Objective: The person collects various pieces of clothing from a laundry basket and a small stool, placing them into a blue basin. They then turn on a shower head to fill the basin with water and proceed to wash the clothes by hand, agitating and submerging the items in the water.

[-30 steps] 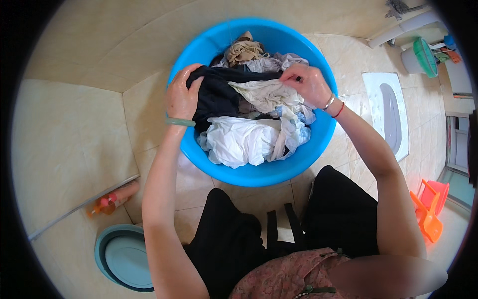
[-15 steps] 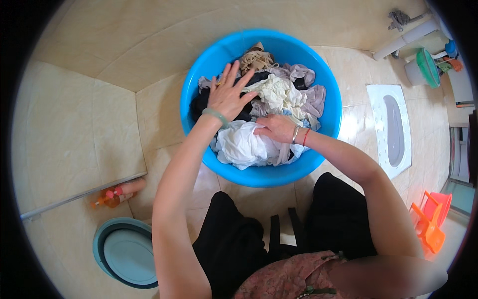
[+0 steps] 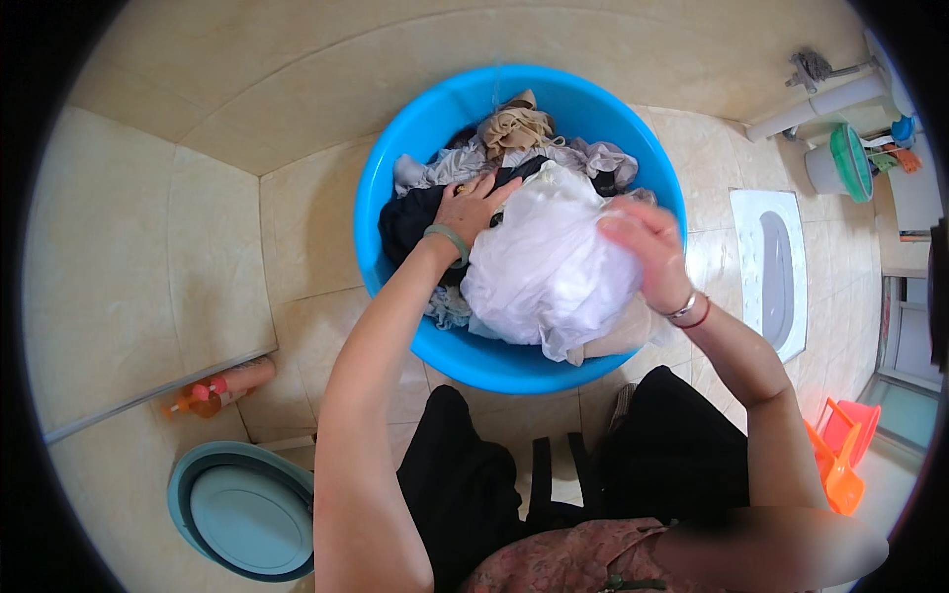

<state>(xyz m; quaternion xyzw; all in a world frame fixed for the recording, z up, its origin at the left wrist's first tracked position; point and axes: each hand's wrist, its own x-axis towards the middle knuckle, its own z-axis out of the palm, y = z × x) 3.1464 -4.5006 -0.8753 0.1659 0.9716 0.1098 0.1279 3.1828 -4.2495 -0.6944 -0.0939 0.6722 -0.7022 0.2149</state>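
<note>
A blue round tub [image 3: 374,163] holds a heap of laundry in front of me. My right hand [image 3: 652,252], somewhat blurred, pinches the right side of a white garment [image 3: 554,277] that is raised and bunched over the near part of the heap. My left hand [image 3: 470,212] lies on the clothes at the left, its fingers stretched over a black garment [image 3: 403,227] and close to the white cloth's edge. Farther back are a beige garment [image 3: 516,128] and pale grey-lilac clothes [image 3: 605,160]. The white cloth hides much of the heap's middle.
A grey-green basin [image 3: 252,522] stands at the lower left, near orange-pink bottles [image 3: 232,383]. Right of the tub is a white squat toilet [image 3: 778,272]. A bin with a green liner [image 3: 850,163] sits at the far right; orange and red plastic items [image 3: 845,445] are nearer.
My right hand has moved right and lifted the white garment, spreading it over the heap. My left hand has come down onto the clothes, slightly nearer to me.
</note>
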